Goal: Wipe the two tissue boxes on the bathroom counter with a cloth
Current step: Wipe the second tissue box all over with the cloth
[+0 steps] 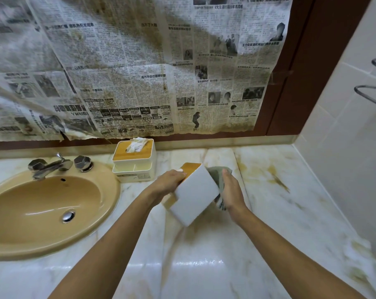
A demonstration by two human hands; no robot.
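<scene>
A white tissue box with a wooden lid (195,195) is lifted off the marble counter (204,266) and tilted, its plain white side facing me. My left hand (169,182) grips it on the lid side. My right hand (231,190) presses a grey-green cloth (218,174) against the box's right face. A second tissue box (135,160), cream with a wooden lid, a tissue poking out and a small front tray, stands by the back wall next to the sink.
A tan oval sink (44,210) with a chrome tap (51,166) fills the left side. Stained newspaper (128,72) covers the wall behind. A tiled wall (344,137) with metal rails closes the right. The counter bears yellow stains at right.
</scene>
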